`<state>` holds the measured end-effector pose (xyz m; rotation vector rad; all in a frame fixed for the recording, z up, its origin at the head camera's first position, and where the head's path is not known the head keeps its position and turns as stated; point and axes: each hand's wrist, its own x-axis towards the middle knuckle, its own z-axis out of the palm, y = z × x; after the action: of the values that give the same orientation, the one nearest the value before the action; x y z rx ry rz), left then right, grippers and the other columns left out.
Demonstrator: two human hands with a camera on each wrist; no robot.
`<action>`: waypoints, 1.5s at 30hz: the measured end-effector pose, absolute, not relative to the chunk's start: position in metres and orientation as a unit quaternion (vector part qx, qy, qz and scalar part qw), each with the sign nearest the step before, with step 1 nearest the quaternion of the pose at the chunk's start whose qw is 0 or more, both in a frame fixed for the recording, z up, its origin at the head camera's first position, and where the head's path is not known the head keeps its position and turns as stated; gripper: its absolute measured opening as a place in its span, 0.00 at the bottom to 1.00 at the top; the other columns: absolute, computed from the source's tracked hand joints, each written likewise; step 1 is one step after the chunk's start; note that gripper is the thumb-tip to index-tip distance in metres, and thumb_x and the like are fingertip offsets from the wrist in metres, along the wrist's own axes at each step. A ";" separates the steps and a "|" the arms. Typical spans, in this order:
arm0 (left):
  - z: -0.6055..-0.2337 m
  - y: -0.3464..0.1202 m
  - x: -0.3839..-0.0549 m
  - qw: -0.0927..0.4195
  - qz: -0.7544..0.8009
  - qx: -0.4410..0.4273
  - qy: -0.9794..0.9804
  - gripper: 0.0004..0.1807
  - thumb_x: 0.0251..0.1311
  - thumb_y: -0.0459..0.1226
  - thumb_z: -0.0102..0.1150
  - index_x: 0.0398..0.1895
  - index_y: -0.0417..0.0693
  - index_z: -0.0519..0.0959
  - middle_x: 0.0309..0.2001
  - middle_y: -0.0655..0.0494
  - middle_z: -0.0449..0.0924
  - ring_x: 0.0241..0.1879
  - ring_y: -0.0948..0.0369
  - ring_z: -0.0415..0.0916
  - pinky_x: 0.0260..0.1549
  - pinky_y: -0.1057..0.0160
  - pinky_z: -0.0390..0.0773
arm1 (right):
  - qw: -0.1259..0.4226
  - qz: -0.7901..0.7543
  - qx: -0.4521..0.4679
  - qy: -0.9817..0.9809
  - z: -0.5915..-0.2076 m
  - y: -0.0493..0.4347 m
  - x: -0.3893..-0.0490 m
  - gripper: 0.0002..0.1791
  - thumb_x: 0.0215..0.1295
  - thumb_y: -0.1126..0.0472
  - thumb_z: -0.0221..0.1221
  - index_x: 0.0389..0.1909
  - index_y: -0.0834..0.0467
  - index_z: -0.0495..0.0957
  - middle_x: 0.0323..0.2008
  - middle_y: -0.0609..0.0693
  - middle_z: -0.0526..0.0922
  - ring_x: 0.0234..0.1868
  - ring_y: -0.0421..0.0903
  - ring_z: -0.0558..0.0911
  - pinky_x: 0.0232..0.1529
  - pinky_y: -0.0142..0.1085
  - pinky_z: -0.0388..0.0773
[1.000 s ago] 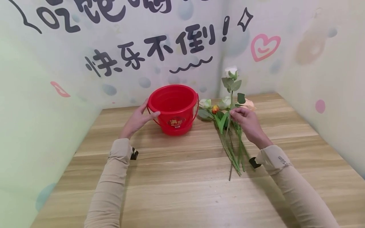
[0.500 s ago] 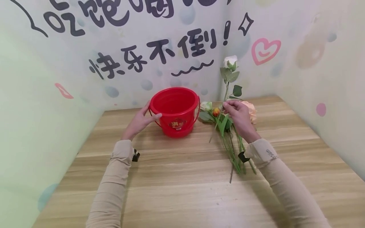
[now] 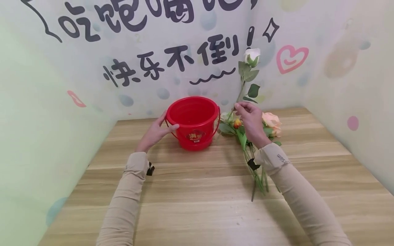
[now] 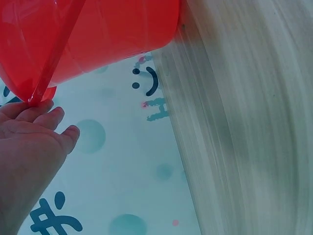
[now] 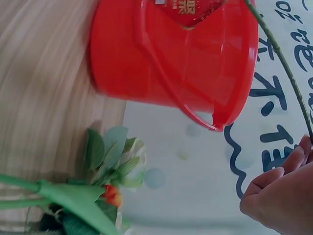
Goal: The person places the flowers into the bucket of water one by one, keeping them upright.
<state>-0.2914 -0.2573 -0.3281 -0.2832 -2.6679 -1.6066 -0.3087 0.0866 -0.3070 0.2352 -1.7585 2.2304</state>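
A red bucket (image 3: 197, 138) stands upright on the table, its wire-like red handle hanging down. My left hand (image 3: 154, 136) rests against the bucket's left side, with the thumb along the front just below the rim and the fingers farther back. In the left wrist view, fingertips touch the bucket near the handle joint. My right hand (image 3: 251, 124) pinches the stem (image 5: 283, 63) of a white rose (image 3: 252, 56), raised above the table to the right of the bucket. The bloom points up, the stem leaning left toward its lower end.
Other flowers lie beside the bucket: a white bloom (image 3: 226, 117), a small orange bud (image 3: 237, 123) and peach blooms (image 3: 272, 120). Their stems (image 3: 260, 182) extend toward the front of the wooden table (image 3: 197, 208). A printed wall (image 3: 138, 102) rises right behind.
My right hand has lifted the white rose and moved left toward the bucket, tilting the stem's lower end leftward. My left hand stays on the bucket. The head view has shifted slightly.
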 end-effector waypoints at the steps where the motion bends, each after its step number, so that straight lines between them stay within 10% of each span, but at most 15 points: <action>1: -0.328 -0.257 -0.291 0.008 -0.513 -0.091 -0.853 0.52 0.64 0.55 0.67 0.85 0.58 0.49 0.82 0.54 0.51 0.79 0.48 0.46 0.68 0.38 0.67 | 0.146 0.777 0.080 -0.607 -0.306 0.085 -0.309 0.04 0.74 0.66 0.61 0.37 0.60 0.82 0.27 0.39 0.84 0.33 0.40 0.78 0.32 0.27 0.70; 45: -0.329 -0.257 -0.287 0.017 -0.530 -0.095 -0.843 0.52 0.65 0.51 0.68 0.85 0.56 0.48 0.82 0.52 0.51 0.79 0.48 0.47 0.68 0.39 0.67 | 0.231 0.770 0.046 -0.593 -0.309 0.043 -0.329 0.04 0.74 0.67 0.61 0.40 0.65 0.80 0.31 0.44 0.82 0.36 0.44 0.80 0.44 0.31 0.77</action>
<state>-0.2869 -0.2565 -0.3285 -0.2949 -2.6189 -1.6472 -0.3286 0.0426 -0.3089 0.1259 -1.6305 2.1169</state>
